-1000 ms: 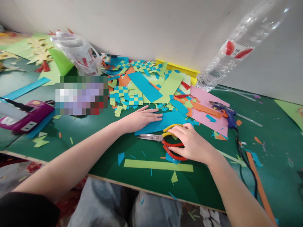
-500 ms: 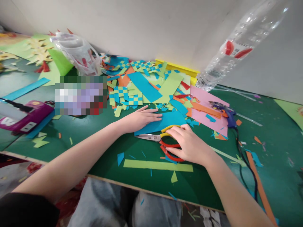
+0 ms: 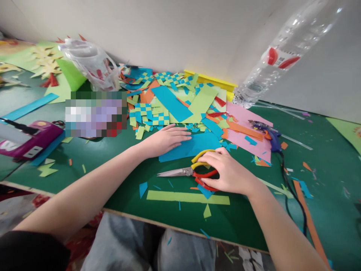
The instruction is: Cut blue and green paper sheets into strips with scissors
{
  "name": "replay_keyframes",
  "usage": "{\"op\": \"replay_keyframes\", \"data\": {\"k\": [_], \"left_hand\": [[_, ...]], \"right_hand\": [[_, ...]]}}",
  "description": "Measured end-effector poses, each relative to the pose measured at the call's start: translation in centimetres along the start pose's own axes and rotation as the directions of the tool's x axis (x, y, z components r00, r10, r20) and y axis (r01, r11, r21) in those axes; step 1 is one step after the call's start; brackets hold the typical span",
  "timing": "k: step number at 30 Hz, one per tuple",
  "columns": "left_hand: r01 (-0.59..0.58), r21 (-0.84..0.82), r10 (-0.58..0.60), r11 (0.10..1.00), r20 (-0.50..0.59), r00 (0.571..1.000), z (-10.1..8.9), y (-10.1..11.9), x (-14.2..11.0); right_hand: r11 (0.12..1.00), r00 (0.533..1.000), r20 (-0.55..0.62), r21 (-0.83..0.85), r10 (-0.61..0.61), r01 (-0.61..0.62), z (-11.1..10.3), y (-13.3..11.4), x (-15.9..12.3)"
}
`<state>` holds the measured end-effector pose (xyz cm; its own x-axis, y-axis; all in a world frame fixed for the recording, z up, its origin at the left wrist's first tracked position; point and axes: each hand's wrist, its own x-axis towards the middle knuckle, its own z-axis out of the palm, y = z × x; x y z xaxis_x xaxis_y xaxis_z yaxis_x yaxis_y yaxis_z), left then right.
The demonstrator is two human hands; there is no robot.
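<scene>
My left hand [image 3: 169, 140] lies flat, fingers stretched out, on a blue sheet of paper [image 3: 201, 143] in the middle of the table. To its right, my right hand [image 3: 225, 170] grips a pair of scissors [image 3: 180, 172] by the yellow and red handles. The blades point left over the green tabletop, just in front of the sheet's near edge, and look closed or nearly so. Nearer to me lies a light green paper strip [image 3: 187, 197], with small blue and green scraps around it.
Behind my hands is a heap of woven and cut paper [image 3: 172, 101]. A glue gun [image 3: 272, 139] with a black cord rests on pink paper [image 3: 245, 131] at right. A large plastic bottle [image 3: 279, 56] leans by the wall. A purple device [image 3: 32, 139] sits at left.
The scissors have moved slightly toward me and left, away from the blue sheet's edge, and their blades now lie lower. My left hand stays almost in place on the sheet.
</scene>
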<state>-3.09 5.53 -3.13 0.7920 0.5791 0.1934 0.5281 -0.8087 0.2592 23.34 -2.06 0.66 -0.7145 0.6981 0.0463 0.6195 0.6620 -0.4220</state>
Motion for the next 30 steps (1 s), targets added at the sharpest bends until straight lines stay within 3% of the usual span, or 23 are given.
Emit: {"op": "replay_keyframes", "data": {"k": [4, 7, 10, 14, 16, 20, 24, 30], "left_hand": [[0.108, 0.080, -0.097, 0.991, -0.137, 0.986, -0.8, -0.5, -0.2], [0.182, 0.128, -0.152, 0.975, -0.209, 0.966, -1.2, -0.5, -0.4], [0.188, 0.160, -0.154, 0.969, -0.205, 0.967, -1.3, 0.1, -0.5], [0.073, 0.161, -0.060, 0.984, -0.082, 0.995, -1.1, 1.5, -0.4], [0.024, 0.151, -0.021, 0.988, -0.022, 1.000, -0.9, 2.1, -0.4], [-0.026, 0.103, 0.024, 0.994, 0.023, 0.999, -0.9, 2.4, -0.4], [-0.046, 0.080, 0.043, 0.996, 0.039, 0.998, -1.0, 2.0, -0.5], [-0.081, 0.107, 0.081, 0.991, -0.002, 0.997, -1.5, 1.4, -1.0]], "right_hand": [[0.991, 0.990, -0.079, 0.073, 0.117, -0.111, -1.1, 1.3, -0.8], [0.979, 0.954, -0.232, 0.123, 0.189, -0.164, -1.6, 2.8, -1.3], [0.962, 0.849, -0.459, 0.052, 0.262, -0.268, -1.6, 4.0, -1.3], [0.870, 0.663, -0.700, -0.121, 0.267, -0.478, -1.0, 5.0, -0.7], [0.809, 0.625, -0.737, -0.190, 0.256, -0.556, -0.7, 5.5, -0.6], [0.732, 0.625, -0.700, -0.217, 0.344, -0.646, -0.2, 6.3, -0.9], [0.725, 0.663, -0.641, -0.233, 0.387, -0.648, 0.2, 6.7, -1.1], [0.719, 0.681, -0.598, -0.236, 0.422, -0.653, 0.2, 6.3, -1.0]]}}
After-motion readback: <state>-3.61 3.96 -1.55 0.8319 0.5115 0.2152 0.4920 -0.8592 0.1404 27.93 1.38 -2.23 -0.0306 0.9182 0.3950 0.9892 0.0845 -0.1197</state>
